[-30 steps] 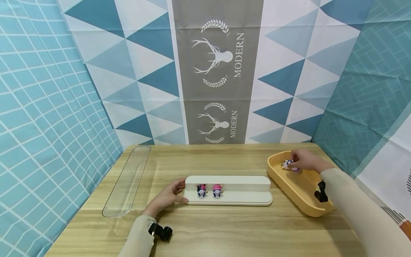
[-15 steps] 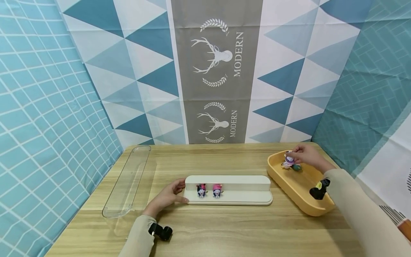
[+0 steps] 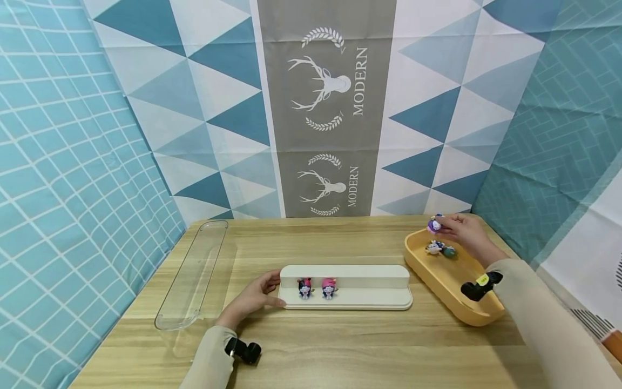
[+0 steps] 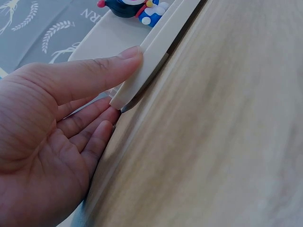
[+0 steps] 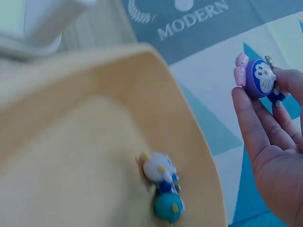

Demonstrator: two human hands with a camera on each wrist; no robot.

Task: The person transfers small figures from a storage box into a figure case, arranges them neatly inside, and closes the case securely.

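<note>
My left hand [image 3: 255, 297] holds the left end of a long white stepped display stand [image 3: 374, 297]. In the left wrist view the thumb lies on its front edge and the fingers reach its corner. Two small cat-like figurines stand on its lower step: one with a dark-and-red hat [image 3: 304, 289], one with a pink hat [image 3: 329, 289]. My right hand [image 3: 466, 233] pinches another figurine [image 5: 260, 78], purple-hooded with a pink bow, above the far end of an orange tray [image 3: 437, 283]. Inside the tray lie a white-hatted figurine [image 5: 158, 166] and a teal-hatted one [image 5: 168, 207].
A long clear plastic cover [image 3: 191, 278] lies on the wooden table [image 3: 369, 346] at the left. Patterned cloth [image 3: 335, 108] hangs behind the table and along its sides. The orange tray's raised wall stands just right of the display stand.
My right hand has picked the purple-hooded figurine out of the orange tray and raised it above the far rim, turning it. My left hand and the display stand have stayed put.
</note>
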